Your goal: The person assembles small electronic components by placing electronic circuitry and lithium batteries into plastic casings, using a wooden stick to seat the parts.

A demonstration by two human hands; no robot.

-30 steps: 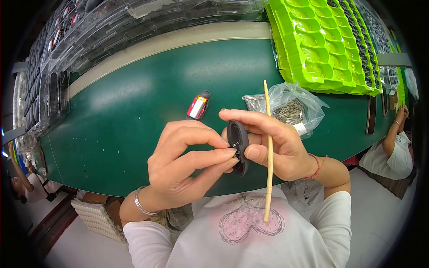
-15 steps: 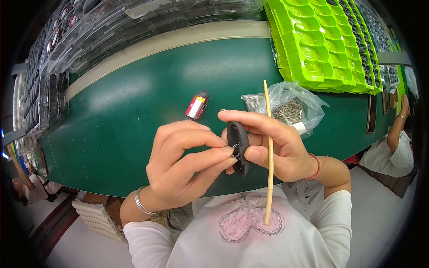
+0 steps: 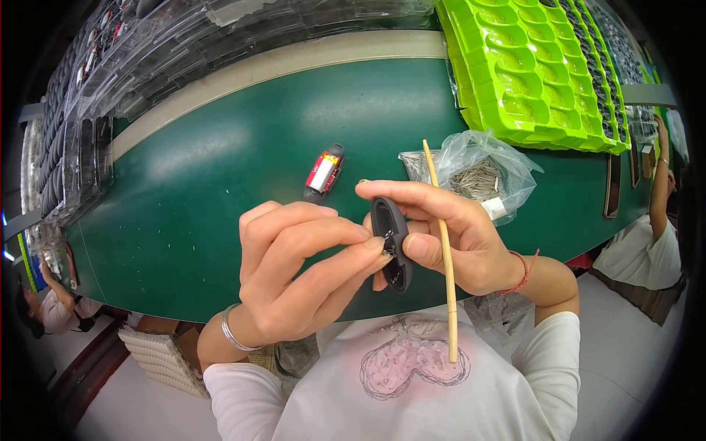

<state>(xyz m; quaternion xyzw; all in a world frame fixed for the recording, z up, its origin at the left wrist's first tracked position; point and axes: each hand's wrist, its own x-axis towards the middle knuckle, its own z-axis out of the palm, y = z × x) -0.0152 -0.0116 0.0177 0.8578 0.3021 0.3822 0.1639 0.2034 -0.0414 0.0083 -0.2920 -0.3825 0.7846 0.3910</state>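
My right hand point(image 3: 471, 246) grips a black oval plastic shell point(image 3: 399, 226) with its hollow side turned left. A thin wooden stick point(image 3: 448, 287) is also tucked in that hand, lying across the thumb and reaching down over my shirt. My left hand point(image 3: 305, 272) is closed in a pinch at the shell's opening. Small shiny metal bits point(image 3: 387, 241) show at its fingertips; their kind is too small to make out. Beyond my hands, a black device with a red circuit board and a white block point(image 3: 323, 175) lies on the green table point(image 3: 198, 213).
Right of the device sits a clear plastic bag point(image 3: 482, 173) of thin metal pins. Bright green moulded trays point(image 3: 529, 81) are stacked at the far right. Clear plastic trays point(image 3: 198, 51) line the far left edge. Other people work at the left and right, one in a white shirt point(image 3: 640, 253).
The wooden stick has tilted, its upper end shifting left and its lower end right. Both hands keep nearly the same hold at the shell.
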